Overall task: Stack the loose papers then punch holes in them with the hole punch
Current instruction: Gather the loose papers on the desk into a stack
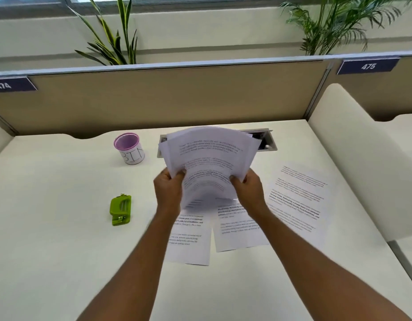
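A bundle of printed white papers [209, 156] is held up above the desk, its sheets fanned and uneven at the top. My left hand [169, 188] grips its left edge and my right hand [249, 188] grips its right edge. Three more printed sheets lie flat on the desk: one [191, 242] under my left forearm, one [239, 230] between my arms, and one [297, 198] off to the right. The green hole punch [120, 209] sits on the desk to the left of my left hand, apart from the papers.
A cup with a purple rim marked "BIN" [129, 148] stands at the back left. A metal cable hatch [265, 140] is set into the white desk [50, 239] behind the papers. A beige partition [154, 98] closes the back; a curved white divider [362, 158] borders the right.
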The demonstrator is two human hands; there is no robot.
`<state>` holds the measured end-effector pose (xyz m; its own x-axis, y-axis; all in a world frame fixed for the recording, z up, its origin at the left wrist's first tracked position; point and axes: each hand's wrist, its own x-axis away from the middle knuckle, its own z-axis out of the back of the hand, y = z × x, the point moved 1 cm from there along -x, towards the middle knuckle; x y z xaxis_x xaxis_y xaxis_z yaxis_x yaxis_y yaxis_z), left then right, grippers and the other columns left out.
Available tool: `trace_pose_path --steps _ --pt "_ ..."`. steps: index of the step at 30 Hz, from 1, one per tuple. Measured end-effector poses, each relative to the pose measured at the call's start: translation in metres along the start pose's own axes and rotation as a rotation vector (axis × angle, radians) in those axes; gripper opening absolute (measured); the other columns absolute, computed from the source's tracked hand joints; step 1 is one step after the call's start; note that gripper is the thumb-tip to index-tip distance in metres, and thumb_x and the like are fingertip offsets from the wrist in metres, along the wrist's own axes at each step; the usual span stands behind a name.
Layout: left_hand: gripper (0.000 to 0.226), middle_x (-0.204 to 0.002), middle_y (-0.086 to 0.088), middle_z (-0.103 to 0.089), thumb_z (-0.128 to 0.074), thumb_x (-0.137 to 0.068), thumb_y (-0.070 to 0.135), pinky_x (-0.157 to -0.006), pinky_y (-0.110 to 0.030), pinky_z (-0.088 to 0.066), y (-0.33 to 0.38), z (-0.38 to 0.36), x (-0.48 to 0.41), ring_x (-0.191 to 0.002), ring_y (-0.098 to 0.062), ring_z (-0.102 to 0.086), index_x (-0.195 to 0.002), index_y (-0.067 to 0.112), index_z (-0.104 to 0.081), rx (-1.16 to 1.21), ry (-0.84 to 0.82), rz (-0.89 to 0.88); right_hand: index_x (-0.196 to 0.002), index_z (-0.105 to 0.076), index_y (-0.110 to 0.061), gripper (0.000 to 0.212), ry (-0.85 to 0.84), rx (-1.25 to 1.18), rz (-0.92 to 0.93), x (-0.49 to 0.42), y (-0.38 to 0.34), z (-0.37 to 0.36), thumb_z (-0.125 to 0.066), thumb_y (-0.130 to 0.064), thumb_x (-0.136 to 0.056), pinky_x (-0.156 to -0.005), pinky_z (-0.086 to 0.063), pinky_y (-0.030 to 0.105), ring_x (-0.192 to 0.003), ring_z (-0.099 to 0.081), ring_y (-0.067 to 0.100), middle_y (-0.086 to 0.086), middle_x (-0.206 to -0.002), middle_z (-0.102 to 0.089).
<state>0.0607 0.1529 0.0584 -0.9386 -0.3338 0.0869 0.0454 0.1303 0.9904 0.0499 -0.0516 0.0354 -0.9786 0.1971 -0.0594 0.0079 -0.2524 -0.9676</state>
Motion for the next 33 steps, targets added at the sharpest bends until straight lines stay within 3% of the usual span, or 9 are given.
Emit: trace_pose_path --steps 3,5,10,14,18,21,24,28,33 --pt "0.019 -0.087 0.003 -0.069 -0.067 -0.088 0.017 -0.049 -0.014 -0.052 -0.011 -0.006 0.006 -0.076 -0.017 -0.066 -0.106 0.012 -0.066 -0.083 0.047 0.036 -0.104 -0.065 -0.009 0.019 -0.009 0.077 -0.069 -0.001 0.007 -0.006 -0.058 -0.024 -0.094 -0.066 -0.055 0.027 -0.088 -0.068 0.025 0.008 -0.096 -0.07" --pt "0.024 -0.092 0.0 -0.069 -0.066 -0.09 0.024 -0.05 -0.015 -0.053 -0.005 -0.009 0.003 -0.076 -0.015 -0.066 -0.111 0.013 -0.065 -0.16 0.048 0.001 -0.098 -0.066 -0.011 0.017 0.018 0.103 -0.048 -0.006 0.001 -0.006 -0.057 -0.025 -0.095 -0.059 -0.051 0.022 -0.081 -0.068 0.023 0.005 -0.088 -0.069" --pt "0.023 -0.089 0.007 -0.069 -0.065 -0.087 0.034 -0.052 -0.016 -0.056 0.006 -0.008 -0.009 -0.075 -0.016 -0.068 -0.107 0.022 -0.064 -0.227 0.031 -0.083 -0.099 -0.065 -0.016 0.018 0.05 0.089 0.009 -0.016 -0.008 -0.006 -0.058 -0.031 -0.094 -0.058 -0.053 0.021 -0.076 -0.066 0.01 -0.001 -0.088 -0.07" --pt "0.025 -0.1 -0.005 -0.07 -0.063 -0.091 0.023 -0.065 -0.03 -0.057 -0.018 -0.003 0.0 -0.088 -0.029 -0.067 -0.113 0.012 -0.065 -0.255 0.001 0.007 -0.101 -0.067 -0.012 0.014 -0.009 0.068 -0.117 -0.01 0.014 -0.005 -0.06 -0.019 -0.09 -0.071 -0.061 0.036 -0.085 -0.068 0.021 0.002 -0.091 -0.072" --pt "0.015 -0.093 0.005 -0.07 -0.063 -0.091 0.03 -0.058 -0.021 -0.055 -0.02 -0.003 0.004 -0.083 -0.02 -0.069 -0.105 0.023 -0.065 -0.231 -0.025 0.0 -0.096 -0.065 -0.028 0.01 -0.013 -0.009 -0.13 -0.009 0.012 -0.002 -0.065 -0.024 -0.087 -0.066 -0.059 0.027 -0.083 -0.068 0.012 -0.011 -0.088 -0.071" --pt "0.012 -0.09 0.01 -0.07 -0.062 -0.091 0.036 -0.052 -0.014 -0.053 -0.017 -0.005 0.002 -0.079 -0.015 -0.069 -0.101 0.028 -0.064 -0.265 -0.058 -0.028 -0.1 -0.067 -0.025 0.016 -0.015 -0.026 -0.128 -0.013 0.007 0.0 -0.066 -0.023 -0.084 -0.068 -0.061 0.032 -0.083 -0.07 0.015 -0.004 -0.093 -0.074" --pt "0.016 -0.09 0.006 -0.069 -0.061 -0.092 0.034 -0.055 -0.021 -0.055 -0.02 -0.005 0.005 -0.081 -0.019 -0.069 -0.103 0.022 -0.065 -0.299 -0.055 -0.026 -0.108 -0.067 -0.018 0.021 -0.038 -0.001 -0.142 -0.012 0.009 0.0 -0.065 -0.021 -0.087 -0.07 -0.061 0.032 -0.088 -0.07 0.019 -0.001 -0.098 -0.073" --pt "0.017 -0.091 0.002 -0.069 -0.061 -0.092 0.036 -0.056 -0.022 -0.056 -0.014 -0.012 0.006 -0.078 -0.019 -0.069 -0.103 0.023 -0.064 -0.324 -0.049 -0.051 -0.105 -0.063 -0.026 0.016 -0.03 -0.024 -0.124 -0.007 0.002 0.003 -0.066 -0.026 -0.089 -0.068 -0.06 0.028 -0.087 -0.07 0.019 -0.005 -0.096 -0.071" --pt "0.012 -0.088 0.004 -0.07 -0.066 -0.089 0.033 -0.054 -0.021 -0.054 0.013 -0.045 -0.001 -0.074 -0.013 -0.068 -0.097 0.024 -0.065 -0.365 -0.136 -0.132 -0.113 -0.062 -0.017 0.026 0.078 -0.01 -0.184 -0.016 -0.011 0.039 -0.064 -0.017 -0.087 -0.075 -0.06 0.041 -0.089 -0.068 0.024 0.006 -0.104 -0.07"
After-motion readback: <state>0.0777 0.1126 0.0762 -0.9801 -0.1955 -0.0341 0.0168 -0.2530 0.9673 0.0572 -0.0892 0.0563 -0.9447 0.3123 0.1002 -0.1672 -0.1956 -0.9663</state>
